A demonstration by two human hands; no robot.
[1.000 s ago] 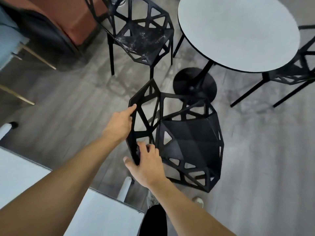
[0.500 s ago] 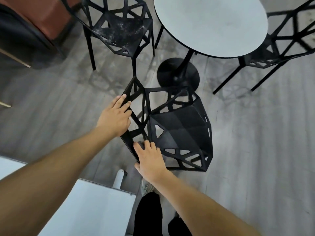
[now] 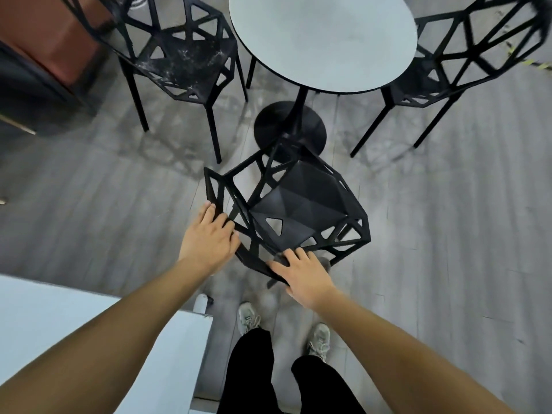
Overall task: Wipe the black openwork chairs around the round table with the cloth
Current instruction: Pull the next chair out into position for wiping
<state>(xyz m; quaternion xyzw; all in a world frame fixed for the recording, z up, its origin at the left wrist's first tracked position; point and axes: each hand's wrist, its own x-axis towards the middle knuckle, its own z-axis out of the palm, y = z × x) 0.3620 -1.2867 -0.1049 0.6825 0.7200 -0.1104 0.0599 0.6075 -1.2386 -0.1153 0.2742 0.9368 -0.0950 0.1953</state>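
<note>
Both hands grasp the nearest chair [image 3: 298, 210]'s back rim: left hand [image 3: 207, 239] at nine o'clock; right hand [image 3: 301, 271] at six, over a grey cloth [image 3: 324, 262].

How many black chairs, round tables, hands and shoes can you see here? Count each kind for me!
Black chairs: 3, the near chair, the left chair, the right chair
Round tables: 1, the round table
Hands: 2, the left hand, the right hand
Shoes: 2, the left shoe, the right shoe
Total: 8
</note>
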